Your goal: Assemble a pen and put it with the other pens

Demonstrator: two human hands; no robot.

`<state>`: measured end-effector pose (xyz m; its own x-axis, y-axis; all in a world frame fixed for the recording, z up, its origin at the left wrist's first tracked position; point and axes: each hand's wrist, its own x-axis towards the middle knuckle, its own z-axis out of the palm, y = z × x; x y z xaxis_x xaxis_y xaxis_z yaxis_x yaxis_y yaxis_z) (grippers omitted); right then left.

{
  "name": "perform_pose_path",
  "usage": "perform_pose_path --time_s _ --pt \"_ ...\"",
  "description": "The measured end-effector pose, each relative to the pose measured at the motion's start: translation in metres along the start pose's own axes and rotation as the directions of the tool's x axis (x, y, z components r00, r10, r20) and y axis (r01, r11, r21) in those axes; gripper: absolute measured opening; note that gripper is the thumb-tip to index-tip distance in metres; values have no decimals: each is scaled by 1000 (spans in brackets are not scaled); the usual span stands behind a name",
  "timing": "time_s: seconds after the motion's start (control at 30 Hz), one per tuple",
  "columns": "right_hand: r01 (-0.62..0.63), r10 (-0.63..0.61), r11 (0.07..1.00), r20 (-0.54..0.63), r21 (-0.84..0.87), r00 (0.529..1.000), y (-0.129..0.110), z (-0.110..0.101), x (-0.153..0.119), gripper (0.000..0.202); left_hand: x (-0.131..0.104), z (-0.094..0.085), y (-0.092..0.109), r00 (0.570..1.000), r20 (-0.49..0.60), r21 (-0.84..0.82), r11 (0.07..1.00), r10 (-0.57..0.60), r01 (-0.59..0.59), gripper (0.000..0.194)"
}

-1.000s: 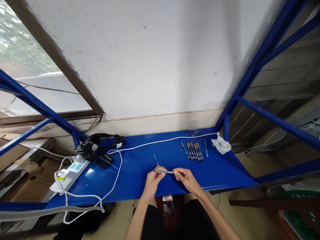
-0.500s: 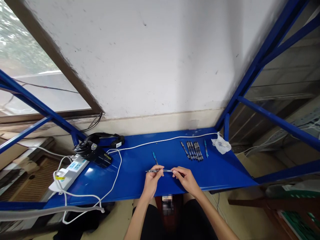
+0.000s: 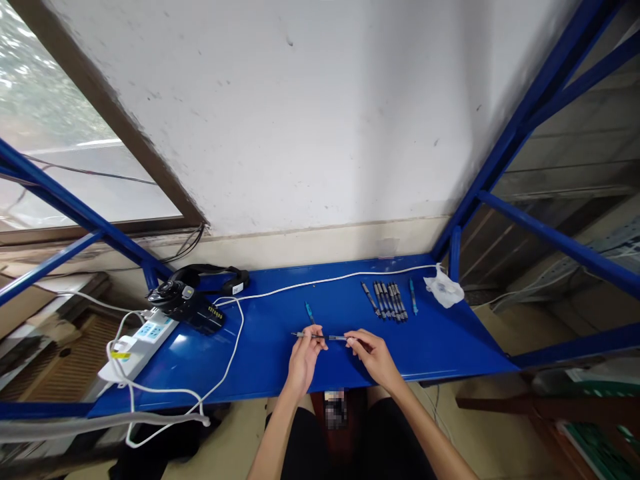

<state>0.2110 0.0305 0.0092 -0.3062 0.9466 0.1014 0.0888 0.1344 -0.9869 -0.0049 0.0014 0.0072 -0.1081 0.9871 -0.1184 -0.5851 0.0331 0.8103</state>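
Observation:
Above the front part of the blue table, a dark pen (image 3: 337,338) is held level between my hands. My left hand (image 3: 304,357) is closed around its left portion, with the thin end sticking out past the fingers. At the other end, my right hand (image 3: 371,355) pinches the tip between thumb and fingers. Just behind my left hand lies a blue pen (image 3: 309,311), its near end hidden by the fingers. Whether the held pen is one piece or two parts I cannot tell.
Several dark pens (image 3: 390,301) lie in a row on the blue table (image 3: 280,360), with another blue pen (image 3: 413,297) beside them. A crumpled white plastic bag (image 3: 444,289) sits at the right. Left are a black device (image 3: 187,310), a power strip (image 3: 147,340) and a looping white cable (image 3: 239,340).
My left fingers have shifted their hold and turned on the pen, whose left end now points slightly upward. My right hand stays almost in place at the right end.

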Motion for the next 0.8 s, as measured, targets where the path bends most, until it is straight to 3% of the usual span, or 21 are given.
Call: perform_pose_path --time_s 0.3,0.47,0.63,0.8 --pt "2 -3 999 8 47 1000 3 1 0 31 0 -7 -6 995 -95 148 989 24 -10 46" --pt "-10 10 998 7 68 1000 7 1 0 32 0 -6 -9 996 -84 252 968 26 -4 47" --pt "-53 54 996 -14 73 998 13 1 0 35 -3 0 -5 999 -47 246 969 25 -13 31" --pt "-91 94 993 -28 78 995 16 2 -1 36 -3 3 -2 996 -55 331 942 68 -46 31"
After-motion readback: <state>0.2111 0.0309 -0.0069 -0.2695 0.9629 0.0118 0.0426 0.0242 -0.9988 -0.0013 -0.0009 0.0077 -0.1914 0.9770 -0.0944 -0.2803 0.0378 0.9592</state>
